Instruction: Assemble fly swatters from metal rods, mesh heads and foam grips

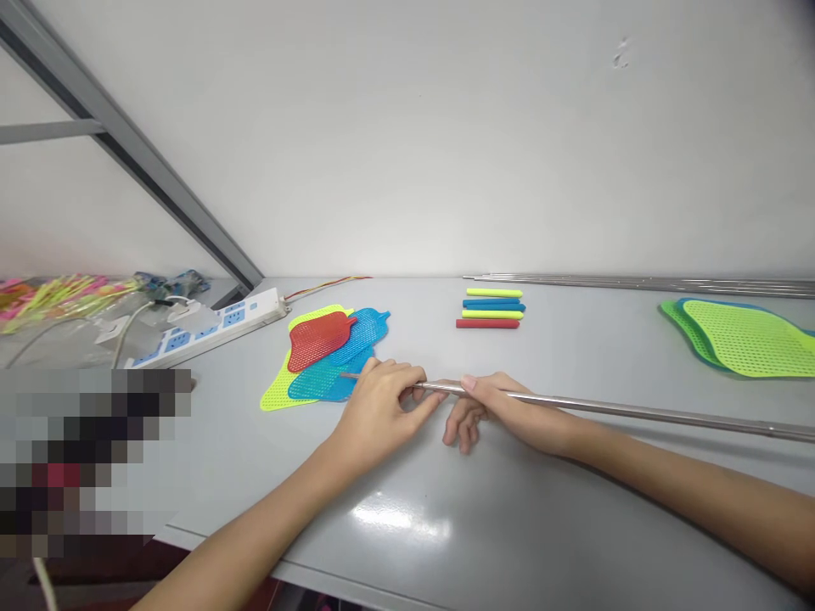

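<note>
A thin metal telescopic rod [611, 409] runs from the middle of the grey table out past the right edge of view. My left hand [385, 399] is closed around its narrow end, whose tip pokes out to the left over the fly swatter heads. Farther along, my right hand [493, 407] pinches the same rod between thumb and fingers, its other fingers curled below. Just left of my left hand lies a pile of flat mesh swatter heads: a red one [318, 339] on top, blue ones [362, 335] and yellow-green ones [280, 390] around it.
Several coloured plastic tubes [489, 314] lie in a row behind my hands. More metal rods [637, 283] rest along the wall. Green and blue swatter heads [751, 339] are stacked at right. At left are a power strip [216, 327] and bagged colourful items [70, 297].
</note>
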Demonstrator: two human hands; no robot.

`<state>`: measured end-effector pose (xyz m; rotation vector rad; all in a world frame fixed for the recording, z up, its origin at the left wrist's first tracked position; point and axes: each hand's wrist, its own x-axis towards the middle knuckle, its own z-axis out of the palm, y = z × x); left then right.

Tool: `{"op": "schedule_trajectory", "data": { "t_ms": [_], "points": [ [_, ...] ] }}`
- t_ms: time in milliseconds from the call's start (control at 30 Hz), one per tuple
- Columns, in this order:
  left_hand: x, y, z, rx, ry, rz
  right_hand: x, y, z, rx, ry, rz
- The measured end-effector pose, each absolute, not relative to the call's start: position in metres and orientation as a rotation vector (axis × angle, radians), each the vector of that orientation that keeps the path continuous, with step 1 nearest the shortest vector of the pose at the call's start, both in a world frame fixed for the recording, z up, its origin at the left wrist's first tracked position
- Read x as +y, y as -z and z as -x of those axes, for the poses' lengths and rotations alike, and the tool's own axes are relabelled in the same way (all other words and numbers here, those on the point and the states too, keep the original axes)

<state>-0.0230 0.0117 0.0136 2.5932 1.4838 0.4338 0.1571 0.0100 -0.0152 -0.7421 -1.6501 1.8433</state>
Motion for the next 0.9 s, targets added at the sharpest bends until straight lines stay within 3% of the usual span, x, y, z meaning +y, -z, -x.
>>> {"op": "schedule_trajectory", "data": {
  "t_ms": [533, 900],
  "points": [
    [0.0087, -0.0174, 0.0208, 1.486, -0.477, -2.507, 0.009, 0.0089, -0.1588, -1.792, -1.792, 0.732],
    [0.0094, -0.02, 0.0225, 1.409, -0.436, -2.53, 0.0088, 0.01, -0.1603, -1.58, -1.932, 0.698]
  ]
}}
